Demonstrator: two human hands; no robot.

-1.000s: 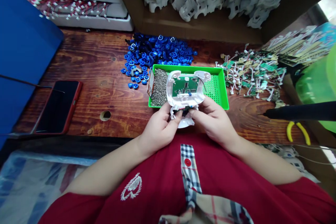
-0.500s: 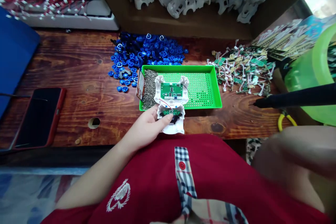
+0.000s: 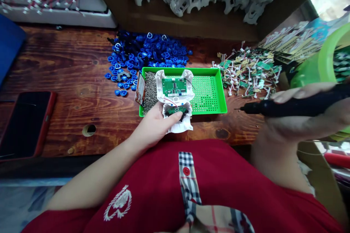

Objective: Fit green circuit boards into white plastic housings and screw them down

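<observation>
My left hand [image 3: 151, 123] is closed on a small white plastic shell [image 3: 183, 126] with a narrow circuit board and black parts inside, its thumb lying across them. Just beyond, a larger white shell [image 3: 160, 94] carrying a green circuit board [image 3: 174, 86] rests over the green tray [image 3: 224, 99]; thin wires run between the two shells. On the right, my right hand [image 3: 294, 128] is wrapped round a black electric screwdriver [image 3: 296, 105]. Its thin bit points left, apart from the shells.
Screws [image 3: 151, 93] fill the tray's left end, beside a small card [image 3: 140, 88]. Blue plastic parts [image 3: 155, 49] lie behind, wired boards [image 3: 250, 71] right of the tray. A phone [image 3: 23, 123] is at left. A box of white shells [image 3: 188, 2] stands behind; a light-green bin [image 3: 311, 72] is at right.
My right hand has come into view, gripping the screwdriver, which has moved left. The view has shifted slightly. My left hand still holds the small shell, now tilted a little.
</observation>
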